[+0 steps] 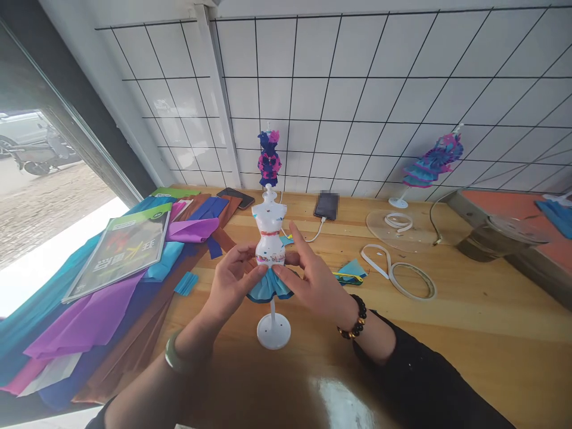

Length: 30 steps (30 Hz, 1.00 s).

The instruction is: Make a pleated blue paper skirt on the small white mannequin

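Observation:
A small white mannequin (269,221) stands on a round white base (273,331) on the wooden table (469,333). A blue pleated paper skirt (269,288) wraps its waist. My left hand (231,280) pinches the skirt's top edge against the waist from the left. From the right, my right hand (310,275) presses its fingers on the same waistband, index finger raised beside the torso. A beaded bracelet sits on my right wrist and a pale bangle on my left.
Coloured paper sheets (89,316) and a booklet (123,247) cover the table's left. Two dressed mannequins (269,158) (431,164) stand by the tiled wall. Two phones (326,206) (236,197), tape rolls (411,280), paper scraps (353,271) and a clear dish (388,229) lie behind.

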Motion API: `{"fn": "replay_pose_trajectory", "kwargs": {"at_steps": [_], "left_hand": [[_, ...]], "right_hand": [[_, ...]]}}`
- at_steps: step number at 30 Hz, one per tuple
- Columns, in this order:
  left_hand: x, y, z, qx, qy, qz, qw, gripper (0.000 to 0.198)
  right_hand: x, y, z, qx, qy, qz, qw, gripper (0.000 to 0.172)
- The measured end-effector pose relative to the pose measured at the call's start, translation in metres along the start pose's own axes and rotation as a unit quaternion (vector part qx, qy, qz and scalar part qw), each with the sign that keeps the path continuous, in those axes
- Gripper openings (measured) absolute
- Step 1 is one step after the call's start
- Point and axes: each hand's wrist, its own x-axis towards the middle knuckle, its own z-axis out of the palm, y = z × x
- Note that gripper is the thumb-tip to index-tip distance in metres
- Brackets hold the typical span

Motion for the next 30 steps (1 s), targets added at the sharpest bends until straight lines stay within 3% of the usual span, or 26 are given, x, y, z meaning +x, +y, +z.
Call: {"fn": "replay_pose_trajectory", "kwargs": {"at_steps": [7, 13, 15, 23, 26, 30], "left_hand": [[0.002, 0.0, 0.0, -0.018, 0.006, -0.004, 1.0, 0.033], [0.0, 0.0, 0.0, -0.016, 0.003, -0.003, 1.0, 0.034], [0.0, 0.0, 0.001, -0.017, 0.0, -0.004, 1.0, 0.033], [0.003, 0.003, 0.0, -0.109, 0.005, -0.053, 0.993, 0.042], [0.007, 0.004, -0.003, -0.139, 0.011, -0.088, 0.986, 0.05], [0.012, 0.001, -0.007, -0.152, 0.022, -0.124, 0.98, 0.039]], "right_hand": [[0.001, -0.003, 0.0, 0.046, 0.034, 0.032, 0.998, 0.074], [0.005, -0.006, -0.002, 0.082, 0.048, 0.016, 0.995, 0.033], [0.005, -0.007, -0.001, 0.087, 0.05, 0.007, 0.995, 0.027], [0.009, -0.011, -0.015, 0.127, -0.037, 0.042, 0.99, 0.038], [0.011, -0.011, -0.035, 0.091, 0.013, 0.074, 0.993, 0.045], [0.01, 0.006, -0.063, -0.042, 0.078, 0.081, 0.993, 0.045]]}}
